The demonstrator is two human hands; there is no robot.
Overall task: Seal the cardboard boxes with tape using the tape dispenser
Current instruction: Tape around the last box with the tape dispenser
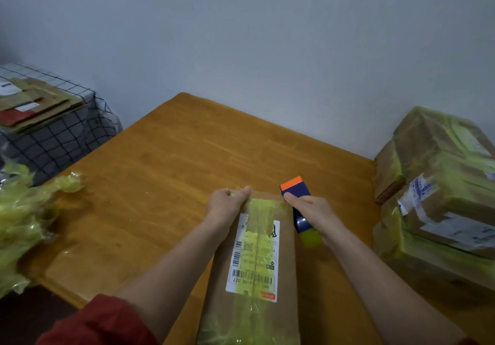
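Note:
A long cardboard box (285, 259) with a white shipping label and yellow-green tape along its top lies on the wooden table (166, 173) in front of me. My left hand (227, 202) grips the box's far left corner, thumb pressing the tape end there. My right hand (312, 206) holds the tape dispenser (297, 189), blue with an orange end and a yellow-green tape roll, just past the box's far right corner. My palm covers most of the dispenser's body.
Several taped cardboard boxes (439, 189) are stacked at the table's right edge. Crumpled yellow-green tape (24, 221) lies on the table's left side. Flattened cardboard (34, 103) rests on a checked cloth at the far left. A grey wall stands behind.

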